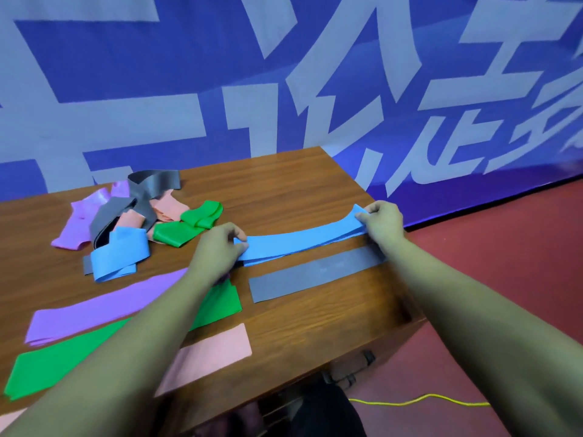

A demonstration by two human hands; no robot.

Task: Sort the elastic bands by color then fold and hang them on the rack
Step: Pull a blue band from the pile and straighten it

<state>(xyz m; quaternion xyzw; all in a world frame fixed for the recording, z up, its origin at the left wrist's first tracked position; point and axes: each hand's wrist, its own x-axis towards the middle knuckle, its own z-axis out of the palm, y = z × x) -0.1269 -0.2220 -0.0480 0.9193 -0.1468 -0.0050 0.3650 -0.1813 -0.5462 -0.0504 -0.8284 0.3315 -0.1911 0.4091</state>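
A blue elastic band is stretched flat across the wooden table. My left hand pinches its left end and my right hand pinches its right end. A grey band lies flat just in front of it. Nearer to me lie a purple band, a green band and a pink band, each laid out flat and partly covered by my left forearm. A tangled pile of bands in several colors sits at the back left. No rack is in view.
A blue wall banner with pale lettering stands right behind the table. Red floor lies to the right of the table edge, with a yellow cord on it. A dark object sits under the table front.
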